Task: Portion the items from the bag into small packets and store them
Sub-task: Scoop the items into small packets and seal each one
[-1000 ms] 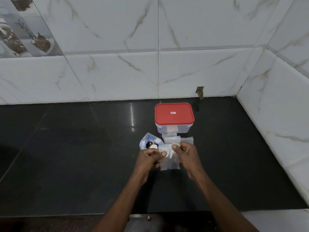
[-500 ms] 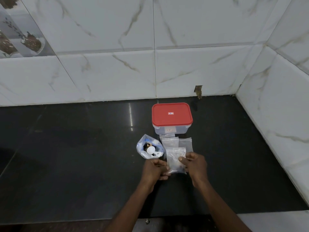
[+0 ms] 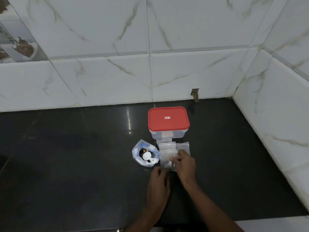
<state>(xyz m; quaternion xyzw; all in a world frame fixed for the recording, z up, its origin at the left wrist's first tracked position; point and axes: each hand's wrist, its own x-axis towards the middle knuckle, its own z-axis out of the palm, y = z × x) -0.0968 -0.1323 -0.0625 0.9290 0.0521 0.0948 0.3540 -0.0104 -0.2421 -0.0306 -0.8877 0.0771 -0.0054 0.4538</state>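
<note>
Black counter (image 3: 66, 164), marble-tiled wall (image 3: 184, 72)

Box (image 3: 168, 134) clear, red lid (image 3: 168, 119) with small white label. Counter (image 3: 75, 164) under it glossy black. Wall (image 3: 184, 47) behind box white, tan-veined marble. Bag (image 3: 145, 155) left of box clear with blue print, white ball (image 3: 147, 156) inside. Packets (image 3: 167, 148) in front of box clear.
</note>
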